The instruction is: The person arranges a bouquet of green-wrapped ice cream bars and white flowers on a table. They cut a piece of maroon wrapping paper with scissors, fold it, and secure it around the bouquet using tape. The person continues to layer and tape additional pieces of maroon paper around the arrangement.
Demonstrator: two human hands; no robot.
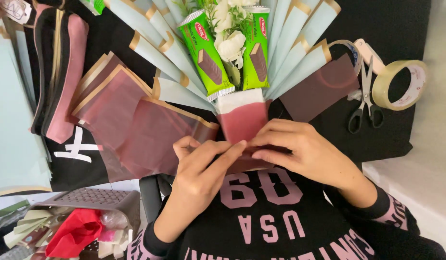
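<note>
Both hands pinching 1 dark red paper sheet (242, 123), just below the 2 green snack bars (208, 53). Left hand (201, 166) and right hand (300, 149) equally near, fingers closed on its bottom edge. Long side pointing up toward the bars.

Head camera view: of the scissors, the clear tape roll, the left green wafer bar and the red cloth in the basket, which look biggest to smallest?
1. Left green wafer bar
2. Red cloth, partly hidden and nearer the camera, so unsure
3. Scissors and clear tape roll look alike
</note>
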